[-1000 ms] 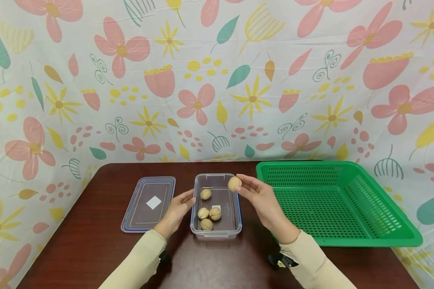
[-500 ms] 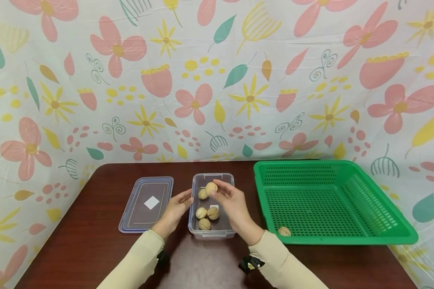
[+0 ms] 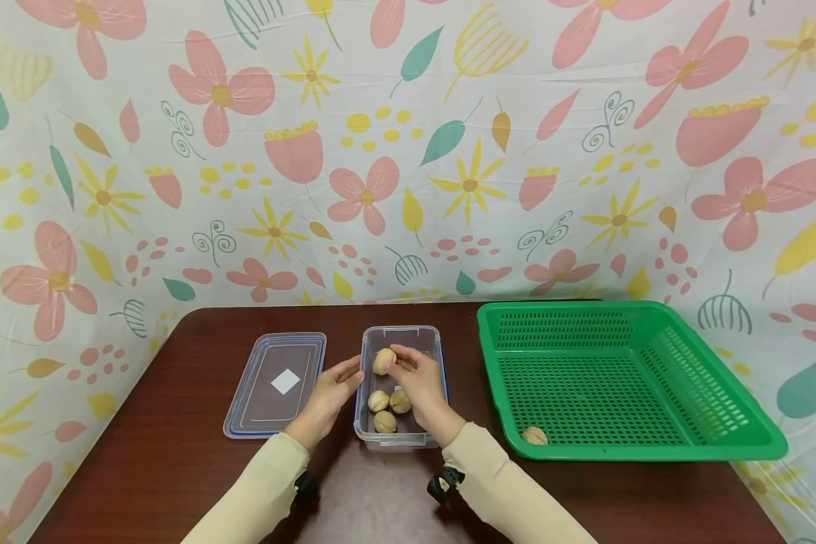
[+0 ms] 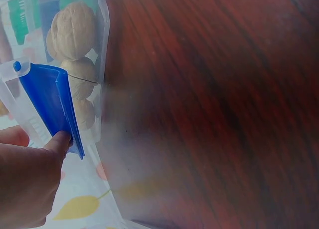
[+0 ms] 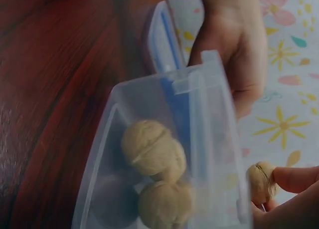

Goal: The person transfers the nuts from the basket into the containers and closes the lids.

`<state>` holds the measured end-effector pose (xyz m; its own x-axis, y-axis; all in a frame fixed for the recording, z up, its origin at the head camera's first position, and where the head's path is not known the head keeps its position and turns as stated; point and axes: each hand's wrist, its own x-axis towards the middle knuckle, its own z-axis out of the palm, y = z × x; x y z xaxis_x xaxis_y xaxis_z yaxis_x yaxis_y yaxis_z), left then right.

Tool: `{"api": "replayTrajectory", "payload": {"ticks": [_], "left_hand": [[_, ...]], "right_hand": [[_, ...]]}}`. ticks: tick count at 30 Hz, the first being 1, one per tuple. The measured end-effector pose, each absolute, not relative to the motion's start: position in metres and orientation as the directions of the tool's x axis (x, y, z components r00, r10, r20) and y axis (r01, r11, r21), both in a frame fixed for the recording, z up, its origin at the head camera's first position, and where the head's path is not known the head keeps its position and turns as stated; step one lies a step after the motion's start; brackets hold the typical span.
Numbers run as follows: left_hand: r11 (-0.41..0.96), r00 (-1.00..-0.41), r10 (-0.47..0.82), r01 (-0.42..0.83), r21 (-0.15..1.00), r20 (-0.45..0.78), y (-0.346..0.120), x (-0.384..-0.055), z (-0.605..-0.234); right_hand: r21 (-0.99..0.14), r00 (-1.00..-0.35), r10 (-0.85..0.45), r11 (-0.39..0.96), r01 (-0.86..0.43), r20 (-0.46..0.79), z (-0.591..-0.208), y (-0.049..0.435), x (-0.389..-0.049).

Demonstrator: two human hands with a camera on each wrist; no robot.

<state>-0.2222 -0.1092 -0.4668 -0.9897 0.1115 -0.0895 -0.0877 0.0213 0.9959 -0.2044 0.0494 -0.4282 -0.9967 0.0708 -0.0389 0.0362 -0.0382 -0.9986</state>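
Note:
My right hand point(image 3: 418, 381) pinches a walnut point(image 3: 384, 358) between fingertips and thumb, over the far part of a clear plastic box point(image 3: 397, 440). The right wrist view shows this walnut point(image 5: 261, 182) at the fingertips. Several walnuts point(image 3: 384, 421) lie in the near part of the box, partly covered by the right hand. My left hand point(image 3: 329, 397) rests against the box's left side, fingers fairly straight. Up close, a left finger touches the blue side latch flap point(image 4: 52, 97), which hangs folded outward. Walnuts point(image 4: 75, 32) show through the box wall.
Left of the box lies its flat lid point(image 3: 272, 393) with blue edging and a white label. A large green plastic basket point(image 3: 619, 453) stands on the right, with one walnut point(image 3: 535, 436) in its near left corner. A flowered cloth point(image 3: 408, 189) hangs behind the brown table point(image 3: 143, 438).
My right hand has carried the walnut leftward from the box's right rim and lowered it over the far part. The basket's walnut came into sight. My left hand stays at the box.

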Motion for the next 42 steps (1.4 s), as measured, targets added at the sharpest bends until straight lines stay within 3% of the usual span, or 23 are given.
{"api": "replayTrajectory", "payload": {"ticks": [19,42], "left_hand": [[0.031,-0.988,0.121,-0.09,0.995,-0.094,-0.108,-0.221,-0.465],[0.045,-0.987,0.112,-0.107,0.993,-0.111,-0.109,-0.221,-0.465]], "right_hand": [[-0.99,-0.99,0.068,0.06,0.124,-0.12,-0.447,0.051,-0.22],[-0.998,-0.999,-0.037,-0.059,0.021,-0.019,-0.402,0.063,-0.201]]}}
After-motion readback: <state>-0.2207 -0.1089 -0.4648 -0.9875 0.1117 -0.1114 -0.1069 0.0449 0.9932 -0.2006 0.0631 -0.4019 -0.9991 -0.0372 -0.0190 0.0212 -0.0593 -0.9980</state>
